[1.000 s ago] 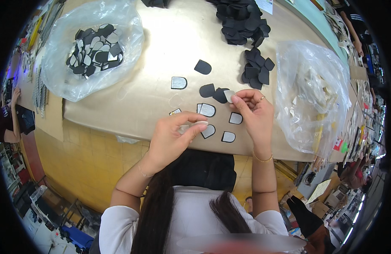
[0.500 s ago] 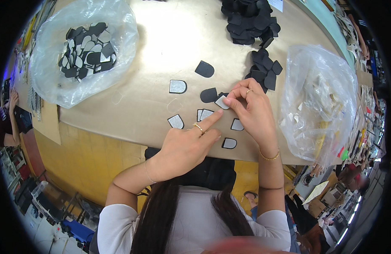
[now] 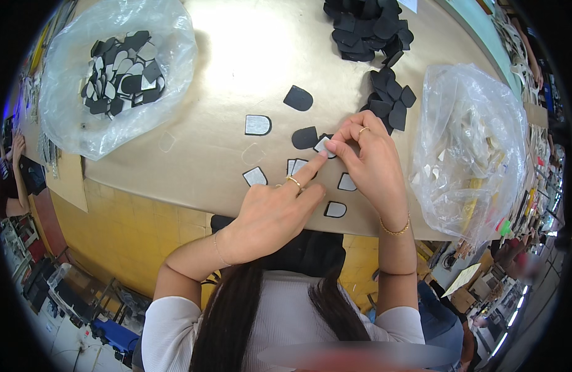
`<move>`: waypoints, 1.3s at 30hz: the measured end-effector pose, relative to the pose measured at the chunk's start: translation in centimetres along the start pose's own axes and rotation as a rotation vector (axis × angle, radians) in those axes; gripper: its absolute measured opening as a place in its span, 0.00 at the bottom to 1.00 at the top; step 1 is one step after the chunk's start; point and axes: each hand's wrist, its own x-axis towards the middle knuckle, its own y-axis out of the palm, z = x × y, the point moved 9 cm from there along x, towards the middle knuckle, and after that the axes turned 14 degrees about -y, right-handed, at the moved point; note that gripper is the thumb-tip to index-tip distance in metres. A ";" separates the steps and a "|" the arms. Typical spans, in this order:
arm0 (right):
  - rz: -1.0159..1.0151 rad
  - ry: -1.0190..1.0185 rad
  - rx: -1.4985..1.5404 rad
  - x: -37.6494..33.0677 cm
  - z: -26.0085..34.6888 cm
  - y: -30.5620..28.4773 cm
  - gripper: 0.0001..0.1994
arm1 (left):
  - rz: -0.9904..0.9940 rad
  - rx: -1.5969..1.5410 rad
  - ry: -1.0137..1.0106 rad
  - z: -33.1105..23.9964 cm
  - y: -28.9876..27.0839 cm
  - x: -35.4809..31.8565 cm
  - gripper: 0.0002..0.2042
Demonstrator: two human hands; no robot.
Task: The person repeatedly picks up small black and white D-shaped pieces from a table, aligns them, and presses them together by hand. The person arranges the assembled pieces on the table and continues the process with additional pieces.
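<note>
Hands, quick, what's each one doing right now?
Left hand: holds nothing, forefinger pressing the small grey piece.
Right hand: fingertips pinching that same piece.

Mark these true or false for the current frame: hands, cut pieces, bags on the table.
1. Both hands meet at one small grey-faced piece. True: the left hand points its index finger onto it and the right hand pinches it.
2. The left plastic bag is empty. False: it holds black and grey cut pieces.
3. A pile of black pieces lies at the far edge of the table. True.
4. The right hand wears a glove. False: it is bare, with a ring and a bracelet.
5. All loose pieces lie black side up. False: several, like one grey-faced piece, show a light face.
</note>
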 end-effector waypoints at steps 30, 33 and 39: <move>-0.228 -0.375 -0.268 -2.9 4.2 0.6 0.14 | -0.140 -0.362 -0.267 4.3 -3.3 1.2 0.09; -0.144 -0.232 -0.090 -3.0 3.2 -0.2 0.12 | -0.132 -0.371 -0.292 4.4 -3.3 1.2 0.09; -0.056 -0.223 -0.164 -3.7 4.0 -1.2 0.09 | -0.119 -1.045 -0.587 7.1 -2.6 -0.3 0.14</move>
